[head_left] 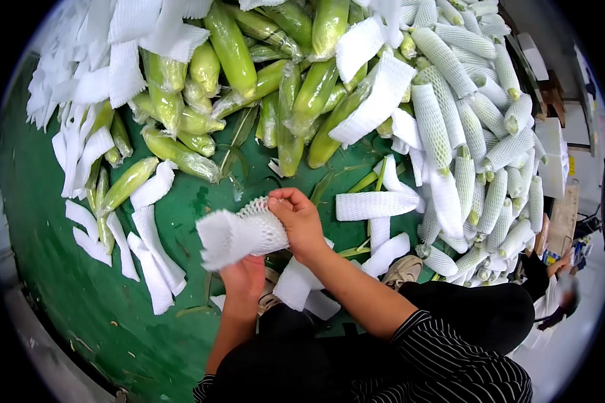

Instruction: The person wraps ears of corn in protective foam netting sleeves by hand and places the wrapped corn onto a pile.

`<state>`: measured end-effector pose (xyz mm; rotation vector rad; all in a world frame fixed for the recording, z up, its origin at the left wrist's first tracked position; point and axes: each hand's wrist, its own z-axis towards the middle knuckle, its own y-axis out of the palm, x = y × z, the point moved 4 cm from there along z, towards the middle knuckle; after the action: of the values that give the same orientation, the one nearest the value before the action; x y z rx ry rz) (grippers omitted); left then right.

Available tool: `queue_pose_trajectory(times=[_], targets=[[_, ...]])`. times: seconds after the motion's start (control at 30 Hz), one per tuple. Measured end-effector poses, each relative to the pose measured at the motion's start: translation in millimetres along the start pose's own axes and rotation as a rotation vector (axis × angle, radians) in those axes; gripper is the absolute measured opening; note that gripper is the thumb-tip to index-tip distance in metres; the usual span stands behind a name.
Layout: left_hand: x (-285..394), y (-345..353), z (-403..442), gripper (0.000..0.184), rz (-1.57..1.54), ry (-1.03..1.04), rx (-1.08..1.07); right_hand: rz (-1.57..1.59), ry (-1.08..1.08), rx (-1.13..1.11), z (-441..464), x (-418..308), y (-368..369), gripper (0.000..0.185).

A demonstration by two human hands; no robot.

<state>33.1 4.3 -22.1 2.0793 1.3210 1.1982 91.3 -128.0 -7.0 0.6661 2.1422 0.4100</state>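
Note:
Between my two hands is a white foam net sleeve [238, 235], stretched open at its right part. My right hand [297, 218] pinches the sleeve's upper right edge with thumb and fingers. From below, my left hand [245, 275] holds the sleeve, and its fingers are partly hidden behind the foam. Whether anything is inside the sleeve cannot be seen. Beyond my hands lies a heap of green corn cobs [232, 50] in clear wrap. Flat white foam sleeves [158, 248] are scattered to the left, and another foam sleeve [376, 205] lies to the right.
A big pile of corn in white foam nets [480, 127] fills the right side. Loose foam sleeves [131, 27] are heaped at the upper left. The green floor [114, 322] carries leaf scraps. Another person [558, 295] is at the far right edge.

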Motion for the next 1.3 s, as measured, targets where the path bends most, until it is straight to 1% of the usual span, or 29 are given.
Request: queue_pose_trajectory(times=[0.07, 0.13, 0.2, 0.23, 0.3, 0.4, 0.47, 0.5, 0.53, 0.57, 0.6, 0.63, 0.67, 0.7, 0.73, 0.77, 0.83, 0.87, 0.9, 0.93, 0.97, 1.0, 1.03, 1.07, 1.1, 1.17, 1.2, 1.23, 1.3], targets=[[13, -1, -1, 0.042, 0.104, 0.029, 0.05, -0.04, -0.045, 0.017, -4, 5, 11, 0.014], [4, -33, 13, 0.039, 0.134, 0.054, 0.106, -0.067, -0.047, -0.033, 6, 26, -3, 0.014], [11, -32, 17, 0.032, 0.206, 0.178, 0.121, -0.091, -0.055, -0.068, 17, 39, -6, 0.014], [11, -25, 16, 0.029, 0.31, 0.201, 0.191, -0.11, -0.05, -0.063, 19, 42, -9, 0.014], [7, -2, 9, 0.031, 0.355, 0.25, 0.122, -0.124, -0.028, -0.065, 21, 52, -22, 0.013], [-18, -37, 23, 0.034, 0.31, 0.156, 0.188, -0.118, -0.016, -0.076, 35, 71, -48, 0.012], [-34, -56, 37, 0.034, 0.572, 0.093, 0.054, -0.16, -0.034, -0.06, 46, 88, -77, 0.014], [-42, -53, 38, 0.035, 0.698, 0.064, -0.015, -0.16, 0.006, -0.024, 43, 80, -77, 0.017], [-43, -55, 39, 0.029, 1.04, 0.119, 0.058, -0.153, 0.043, 0.007, 41, 75, -73, 0.02], [-39, -27, 38, 0.028, 1.353, 0.286, -0.037, -0.145, 0.081, 0.033, 39, 71, -72, 0.024], [-31, -2, 30, 0.027, 1.664, 0.468, -0.131, 0.046, 0.102, -0.094, 35, 75, -77, 0.036], [-23, 27, 22, 0.026, 1.968, 0.669, -0.229, 0.364, 0.342, -0.208, 26, 76, -78, 0.044], [-17, 56, 13, 0.029, 1.959, 0.783, -0.272, 0.353, 0.428, -0.199, 7, 51, -74, 0.047], [-16, 88, 3, 0.029, 1.817, 0.869, -0.401, 0.34, 0.516, -0.188, -16, 13, -66, 0.05], [-18, 121, -6, 0.029, 1.657, 0.95, -0.523, 0.031, 0.209, -0.295, -28, -29, -74, 0.051], [-17, 151, -10, 0.029, 1.483, 1.034, -0.636, -0.018, 0.094, -0.307, -34, -80, -78, 0.051], [-16, 196, -10, 0.038, 1.219, 1.111, -0.917, 0.115, 0.009, -0.302, -31, -199, -93, 0.053], [-19, 206, 0, 0.042, 1.238, 1.096, -0.979, 0.155, -0.039, -0.3, -28, -260, -105, 0.055], [-23, 204, 14, 0.043, 1.318, 0.88, -0.877, 0.152, -0.081, -0.269, -30, -314, -120, 0.057], [-34, 202, 34, 0.045, 1.377, 0.684, -0.782, 0.061, -0.135, -0.191, -39, -356, -133, 0.059], [-47, 200, 55, 0.046, 1.431, 0.49, -0.692, -0.192, -0.329, 0.163, -54, -389, -140, 0.055], [-58, 186, 70, 0.049, 1.567, 0.377, -0.694, -0.436, -0.2, 0.355, -70, -396, -152, 0.05], [-62, 182, 81, 0.048, 1.612, 0.379, -0.745, -0.666, -0.061, 0.554, -89, -398, -166, 0.045], [-67, 178, 89, 0.048, 1.667, 0.372, -0.798, -0.903, 0.058, 0.512, -106, -395, -174, 0.034], [-71, 177, 92, 0.048, 1.732, 0.354, -0.848, -1.062, 0.225, 0.408, -116, -387, -189, 0.031], [-75, 185, 88, 0.045, 1.84, 0.546, -0.932, -1.364, 0.21, 0.192, -129, -364, -190, 0.035], [-75, 196, 90, 0.044, 1.888, 0.668, -0.977, -1.507, 0.04, 0.091, -119, -354, -195, 0.041], [-77, 199, 91, 0.044, 1.912, 0.504, -1.026, -1.644, -0.113, -0.012, -106, -339, -202, 0.047], [-73, 217, 110, 0.043, 1.949, 0.236, -1.067, -1.668, -0.472, 0.083, -60, -311, -198, 0.057]])
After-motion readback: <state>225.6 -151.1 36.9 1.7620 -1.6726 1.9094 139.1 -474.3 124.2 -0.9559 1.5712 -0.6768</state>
